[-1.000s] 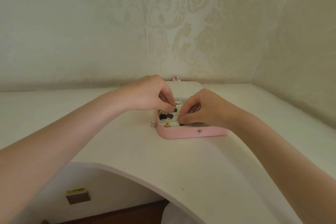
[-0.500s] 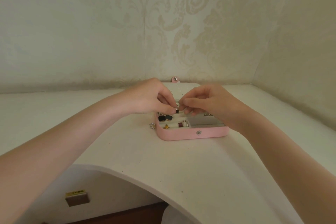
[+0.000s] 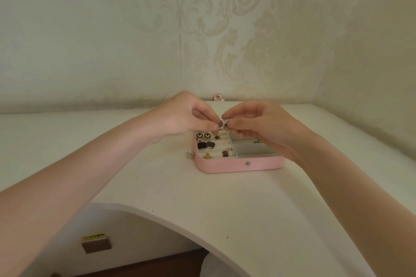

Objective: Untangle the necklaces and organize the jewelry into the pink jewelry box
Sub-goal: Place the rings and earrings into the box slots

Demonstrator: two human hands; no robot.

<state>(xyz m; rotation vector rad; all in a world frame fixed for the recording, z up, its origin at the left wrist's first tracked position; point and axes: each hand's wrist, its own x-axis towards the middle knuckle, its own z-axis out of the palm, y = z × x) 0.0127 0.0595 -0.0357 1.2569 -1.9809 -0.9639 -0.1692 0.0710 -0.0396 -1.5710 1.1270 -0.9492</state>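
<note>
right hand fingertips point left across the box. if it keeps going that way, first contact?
The small silver piece it pinches, then almost at once the left hand, whose fingertips meet it above the pink jewelry box. Depth is unclear, but they look touching.

My left hand [image 3: 182,117] and right hand [image 3: 261,126] are bare, with no rings, gloves or watch on them. Both of my forearms are uncovered right down to the bottom edge of the view, no sleeve or bracelet showing. My fingernails look short and unpainted, though they are small here.
</note>
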